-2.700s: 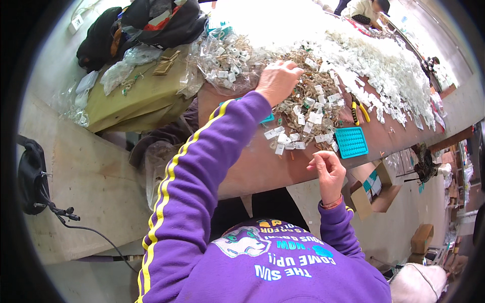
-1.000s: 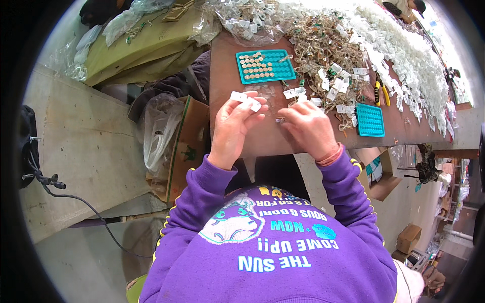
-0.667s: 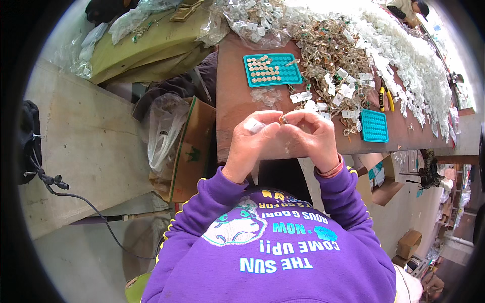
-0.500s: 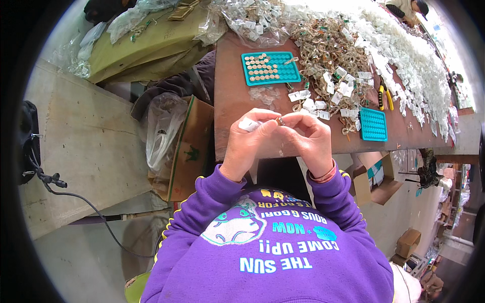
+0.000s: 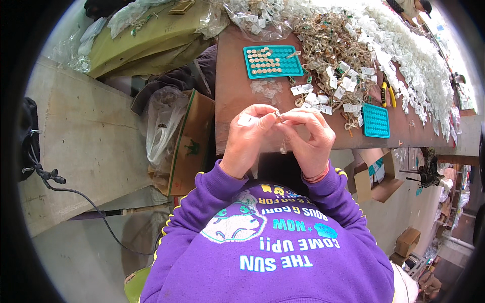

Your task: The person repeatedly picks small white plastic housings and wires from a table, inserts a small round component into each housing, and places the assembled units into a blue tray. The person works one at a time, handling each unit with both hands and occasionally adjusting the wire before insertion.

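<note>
Both hands are raised together over the near edge of the table [image 5: 227, 101]. The left hand [image 5: 247, 139] pinches a small white tag [image 5: 246, 119] between thumb and fingers. The right hand [image 5: 308, 139] meets it fingertip to fingertip, closed on a tiny part [image 5: 278, 117] too small to identify. At 12 o'clock from the hands lies a teal tray [image 5: 273, 61]; at 2 o'clock, a smaller teal tray [image 5: 376, 120] and pliers [image 5: 388, 93]. A carton [image 5: 189, 144] stands at 9 o'clock.

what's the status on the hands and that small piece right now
Left hand and right hand together above the table edge, fingers pinching a small tagged piece. Nothing between them; teal tray lies apart.
</note>
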The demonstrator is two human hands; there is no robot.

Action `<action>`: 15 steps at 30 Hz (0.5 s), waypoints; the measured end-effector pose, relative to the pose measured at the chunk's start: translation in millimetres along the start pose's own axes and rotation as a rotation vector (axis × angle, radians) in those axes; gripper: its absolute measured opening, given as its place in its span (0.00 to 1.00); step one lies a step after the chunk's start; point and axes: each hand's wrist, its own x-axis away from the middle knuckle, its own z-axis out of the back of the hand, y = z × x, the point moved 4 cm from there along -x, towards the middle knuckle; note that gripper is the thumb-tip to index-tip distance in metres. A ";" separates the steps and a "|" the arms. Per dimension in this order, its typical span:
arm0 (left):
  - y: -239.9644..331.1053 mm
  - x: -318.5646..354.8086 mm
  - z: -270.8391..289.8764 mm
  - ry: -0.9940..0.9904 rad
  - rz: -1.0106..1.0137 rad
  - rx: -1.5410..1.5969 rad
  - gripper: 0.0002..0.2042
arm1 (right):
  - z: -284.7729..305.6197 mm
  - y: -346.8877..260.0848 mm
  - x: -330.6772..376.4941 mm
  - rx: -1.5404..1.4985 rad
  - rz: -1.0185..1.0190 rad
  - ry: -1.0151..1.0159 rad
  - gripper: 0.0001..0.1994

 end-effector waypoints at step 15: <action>1.1 2.8 -6.1 -0.087 0.135 0.057 0.15 | 16.6 -1.8 -17.9 0.058 0.207 -0.166 0.12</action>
